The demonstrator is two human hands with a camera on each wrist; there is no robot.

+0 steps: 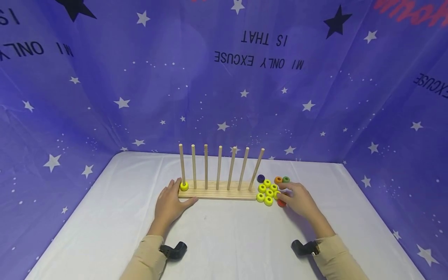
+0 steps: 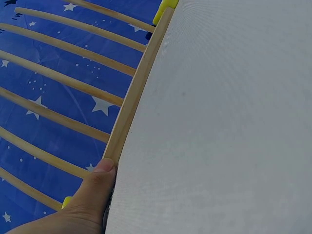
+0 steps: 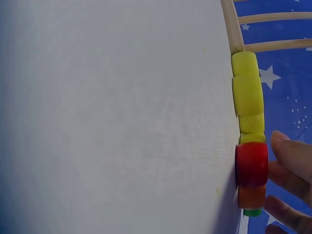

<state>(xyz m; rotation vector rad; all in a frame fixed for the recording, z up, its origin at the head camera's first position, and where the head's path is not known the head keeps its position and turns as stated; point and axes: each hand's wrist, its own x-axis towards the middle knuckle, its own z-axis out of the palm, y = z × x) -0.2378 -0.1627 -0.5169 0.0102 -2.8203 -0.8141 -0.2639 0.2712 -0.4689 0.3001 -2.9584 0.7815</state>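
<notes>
Seven loose yellow rings [image 1: 268,195] lie on the table [image 1: 238,233], by the right end of the wooden stand [image 1: 224,194] and not far from the table's far edge. I judge them light, stiff and not easy to break; their smooth sides may slip or roll, so it is better to pinch each one across its outer wall. The stand seems rigid and heavier, good to hold by its end. Each ring is small and bright, with rounded wall and a hole. Seven pale pegs [image 1: 219,167] rise from the stand; one threaded ring [image 1: 184,188], also yellow, sits on the leftmost. The left hand [image 1: 170,204] holds the stand's left end between thumb and fingers. The right hand [image 1: 298,198] has its fingers apart over the rings; whether they touch one, I cannot tell.
</notes>
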